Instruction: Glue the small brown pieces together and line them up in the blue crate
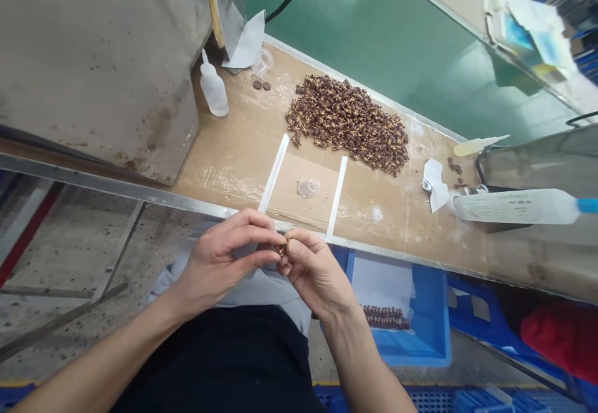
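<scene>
My left hand (233,248) and my right hand (311,266) meet in front of the bench edge. Between their fingertips is a small brown and gold part (282,249), mostly covered by the fingers; both hands pinch it. Just beyond them, a small clear plastic cup (308,188) sits on a cardboard patch (294,210) between two white strips. Farther back lies a big pile of small brown parts with gold-coloured pins (350,123), which look like the one I hold.
A white squeeze bottle (213,86) stands at the left beside a metal box (116,70). At the right lie a labelled bottle (518,206), a yellowish dropper bottle (476,146) and crumpled paper (434,185). Below the bench, a blue crate (420,351) holds rows of brown parts (385,318).
</scene>
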The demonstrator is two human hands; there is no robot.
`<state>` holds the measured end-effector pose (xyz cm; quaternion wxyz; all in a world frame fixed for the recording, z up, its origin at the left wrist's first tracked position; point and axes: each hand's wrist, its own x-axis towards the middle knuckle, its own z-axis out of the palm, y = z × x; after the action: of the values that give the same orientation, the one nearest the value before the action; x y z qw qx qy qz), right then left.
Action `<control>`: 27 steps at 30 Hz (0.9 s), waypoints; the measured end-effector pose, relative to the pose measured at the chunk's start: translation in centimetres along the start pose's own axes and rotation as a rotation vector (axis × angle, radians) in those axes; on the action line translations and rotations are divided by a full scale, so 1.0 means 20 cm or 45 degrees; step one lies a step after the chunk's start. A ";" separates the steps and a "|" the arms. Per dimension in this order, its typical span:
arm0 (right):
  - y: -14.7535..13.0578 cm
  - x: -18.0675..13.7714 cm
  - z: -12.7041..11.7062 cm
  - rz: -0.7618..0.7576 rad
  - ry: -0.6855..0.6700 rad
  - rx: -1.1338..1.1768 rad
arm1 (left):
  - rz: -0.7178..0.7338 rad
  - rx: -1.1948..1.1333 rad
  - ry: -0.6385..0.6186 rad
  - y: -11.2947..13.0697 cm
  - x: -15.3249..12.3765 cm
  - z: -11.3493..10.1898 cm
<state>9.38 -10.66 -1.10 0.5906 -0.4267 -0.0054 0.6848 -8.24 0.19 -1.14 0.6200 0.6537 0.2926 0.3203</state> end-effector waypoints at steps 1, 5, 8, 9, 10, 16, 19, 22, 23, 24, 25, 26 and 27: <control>0.00 -0.01 0.01 -0.010 -0.001 -0.008 | 0.026 0.012 0.030 0.01 0.00 0.01; -0.07 -0.02 -0.03 -0.362 0.185 -0.285 | -0.054 -0.212 0.173 -0.02 0.06 0.03; -0.16 0.01 -0.15 -1.012 0.566 -0.923 | -0.207 -0.518 0.246 -0.08 0.14 0.04; -0.19 0.02 -0.20 -1.192 0.656 -1.169 | -0.236 -0.594 0.261 -0.10 0.17 0.03; -0.21 0.04 -0.25 -1.312 0.703 -1.381 | -0.250 -0.651 0.279 -0.11 0.19 0.03; -0.29 0.07 -0.31 -1.309 0.697 -1.440 | -0.215 -0.742 0.339 -0.13 0.26 0.01; -0.34 0.07 -0.22 -1.308 0.640 -1.404 | -0.216 -0.728 0.323 -0.14 0.25 0.01; -0.39 0.10 -0.15 -1.355 0.542 -1.550 | -0.225 -0.739 0.313 -0.15 0.24 0.01; -0.40 0.11 -0.13 -1.375 0.530 -1.600 | -0.231 -0.742 0.310 -0.15 0.24 0.01; -0.41 0.12 -0.12 -1.402 0.522 -1.647 | -0.236 -0.744 0.304 -0.15 0.24 0.00; -0.42 0.13 -0.11 -1.432 0.514 -1.689 | -0.240 -0.745 0.297 -0.15 0.24 0.00; -0.42 0.14 -0.10 -1.466 0.500 -1.734 | -0.243 -0.744 0.293 -0.15 0.24 0.00; -0.42 0.15 -0.09 -1.499 0.486 -1.781 | -0.245 -0.743 0.285 -0.15 0.24 0.00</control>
<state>17.42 -6.58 0.26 0.4421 -0.7193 -0.5347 0.0347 -5.23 4.14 -3.96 0.7726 0.3785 0.3153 0.4007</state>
